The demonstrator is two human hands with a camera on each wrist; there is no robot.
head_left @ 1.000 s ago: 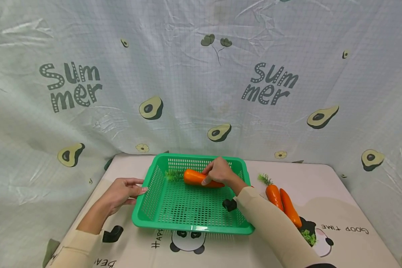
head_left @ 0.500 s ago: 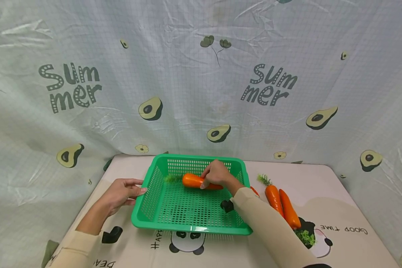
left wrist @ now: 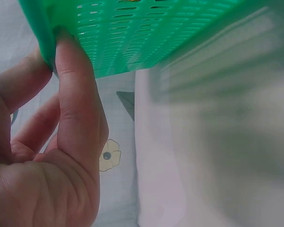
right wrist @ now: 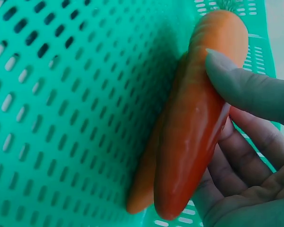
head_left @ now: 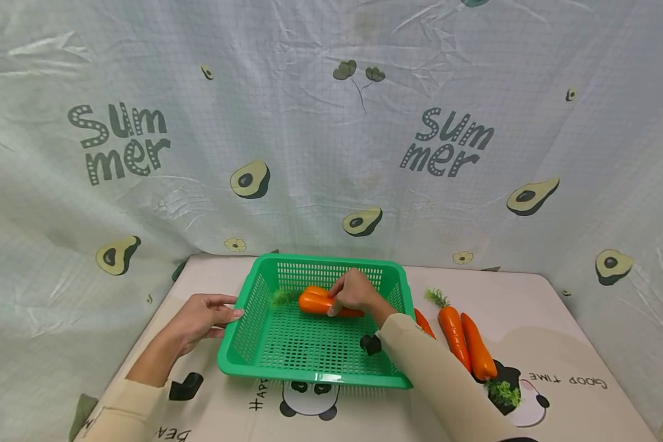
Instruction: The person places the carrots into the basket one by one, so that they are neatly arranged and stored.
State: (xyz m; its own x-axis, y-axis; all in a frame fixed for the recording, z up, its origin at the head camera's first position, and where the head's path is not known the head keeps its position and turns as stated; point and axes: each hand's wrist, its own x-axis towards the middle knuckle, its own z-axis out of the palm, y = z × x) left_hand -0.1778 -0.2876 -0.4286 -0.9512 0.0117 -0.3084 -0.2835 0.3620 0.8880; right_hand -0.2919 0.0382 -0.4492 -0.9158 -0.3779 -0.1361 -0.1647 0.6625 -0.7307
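My right hand (head_left: 356,291) is wrapped on a carrot — thumb over the top, fingers round the far side. Held carrot (right wrist: 194,118) sits within the basket, thick leafy end to my left, narrow end to my right. Can't tell whether it bears on the floor or hangs just above.

Close alongside lies a second carrot (right wrist: 144,175), mostly hidden behind the first. Whether the two touch, unclear.

Left hand (head_left: 201,319) pinches the left rim of the green basket (head_left: 320,377), a steadying hold, I judge. Basket stands on the table (head_left: 387,417), over the panda print (head_left: 309,399).

Right of the basket, side by side: one loose carrot (head_left: 454,334), leaves away from me, and another loose carrot (head_left: 477,350), leaves toward me. Nearer the wall, a partly hidden carrot (head_left: 424,322), cut off by my forearm. Avocado-print curtain (head_left: 309,141) behind.

Step in hand: handling a carrot inside the basket, seemingly settling it by its neighbour — though lifting would look much alike. If settling, next move calls for a gentle release, left hand bracing the rim.
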